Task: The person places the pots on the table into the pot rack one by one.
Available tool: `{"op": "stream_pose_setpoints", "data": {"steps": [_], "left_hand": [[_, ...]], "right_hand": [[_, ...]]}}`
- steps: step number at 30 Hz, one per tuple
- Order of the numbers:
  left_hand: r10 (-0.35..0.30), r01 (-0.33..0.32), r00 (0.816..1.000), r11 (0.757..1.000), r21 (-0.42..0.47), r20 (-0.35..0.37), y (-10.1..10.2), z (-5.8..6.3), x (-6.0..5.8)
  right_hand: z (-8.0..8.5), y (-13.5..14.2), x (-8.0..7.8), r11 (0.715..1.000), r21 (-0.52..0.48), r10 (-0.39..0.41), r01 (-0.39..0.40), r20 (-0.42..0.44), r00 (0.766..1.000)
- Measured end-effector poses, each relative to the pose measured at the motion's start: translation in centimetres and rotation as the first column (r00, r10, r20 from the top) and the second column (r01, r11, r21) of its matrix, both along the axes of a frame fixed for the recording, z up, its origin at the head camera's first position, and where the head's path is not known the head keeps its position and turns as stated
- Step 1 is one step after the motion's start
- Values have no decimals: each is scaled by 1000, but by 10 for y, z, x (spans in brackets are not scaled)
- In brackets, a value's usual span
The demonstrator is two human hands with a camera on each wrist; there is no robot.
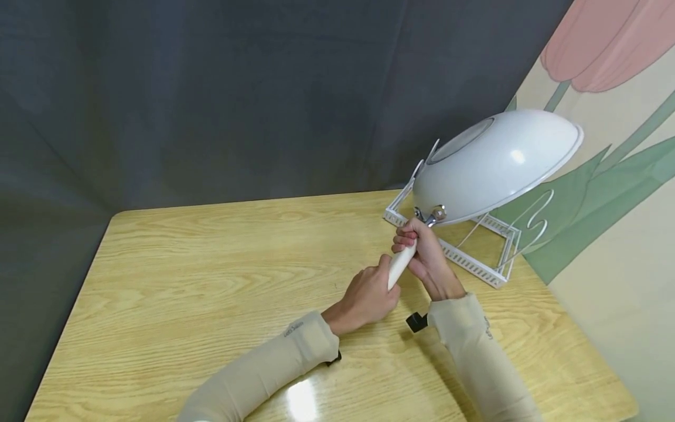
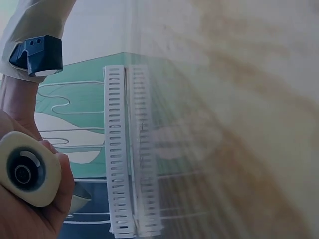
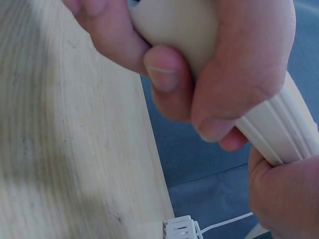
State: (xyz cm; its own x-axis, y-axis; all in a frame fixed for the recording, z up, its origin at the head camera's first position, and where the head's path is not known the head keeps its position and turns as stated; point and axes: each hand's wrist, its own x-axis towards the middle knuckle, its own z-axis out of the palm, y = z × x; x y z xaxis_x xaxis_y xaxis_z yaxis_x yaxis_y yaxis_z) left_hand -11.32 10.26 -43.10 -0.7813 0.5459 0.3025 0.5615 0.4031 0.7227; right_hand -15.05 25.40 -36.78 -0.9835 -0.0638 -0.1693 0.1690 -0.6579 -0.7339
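A white wok (image 1: 501, 167) is tilted with its outer side up, above a white metal rack (image 1: 469, 261), and overlaps it in the head view. Its pale handle (image 1: 402, 266) slants down toward me from a shiny metal joint (image 1: 436, 214). My right hand (image 1: 424, 252) grips the handle close to that joint. Lower down, my left hand (image 1: 371, 293) holds the end part, fingers wrapped round it. The handle's rounded end (image 2: 45, 184), with a dark hole, shows in the left wrist view. In the right wrist view, both the left hand (image 3: 239, 55) and right hand (image 3: 289, 194) curl round the handle.
A wood-grain table (image 1: 211, 281) lies under the arms. Behind it hangs a dark curtain (image 1: 253, 99). At the right is a flower-printed cloth (image 1: 622, 193), close to curved wires (image 1: 538, 225) that rise from the rack.
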Motion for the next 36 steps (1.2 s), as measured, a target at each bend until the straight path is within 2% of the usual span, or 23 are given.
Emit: {"op": "stream_pose_setpoints", "data": {"steps": [14,22,29,36], "left_hand": [[-16,14,996,1000,22,89,4,1,8],[-14,14,998,1000,4,69,7,5,11],[2,1,995,1000,-24,102,4,6,14],[-9,9,993,1000,-3,118,4,8,18]], "right_hand": [[-7,5,5,1000,-14,1,0,48,999],[-10,8,8,1000,-4,-18,18,33,999],[-11,5,11,1000,19,-19,18,69,997],[-9,5,14,1000,16,-19,18,75,997]]}}
